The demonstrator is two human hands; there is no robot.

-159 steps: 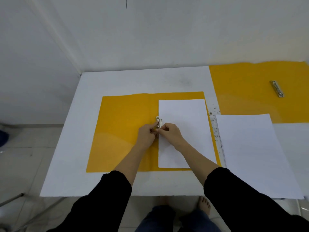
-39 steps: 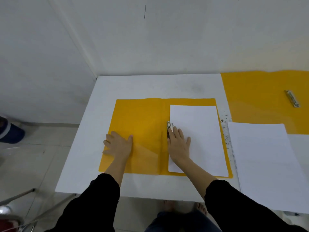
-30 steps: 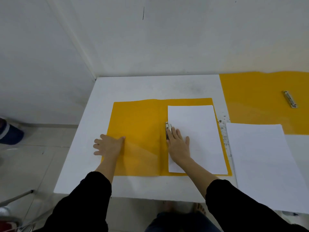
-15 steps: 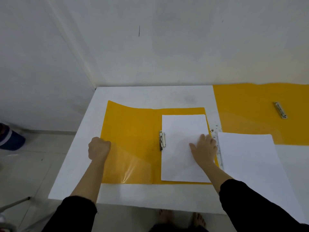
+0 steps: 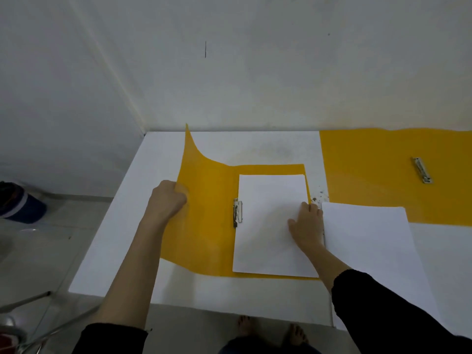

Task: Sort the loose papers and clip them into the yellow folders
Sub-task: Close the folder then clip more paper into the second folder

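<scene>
Noting a blue container on the floor far left, off the desk; blurred, not making out more.

Gripping the left edge of the near yellow folder with the left grip, curling fingers round the cover. Lifting that cover well higher than half a second ago: then barely peeling off the desk, now arching up and bringing its far corner against the wall.

Seeing the metal clip lying along the fold, clamping the left edge of the white sheet on the folder's right half; sitting where it was before.

Pressing the right grip down on the sheet's right edge, touching paper with bent fingertips, holding nothing; keeping about the same spot as half a second ago, after resting by the clip a second back.

Finding the loose paper stack just beside that grip, overlapping the near edge of the second yellow folder, lying open at the desk's right and carrying a second clip, bare, well apart from the stack.
</scene>
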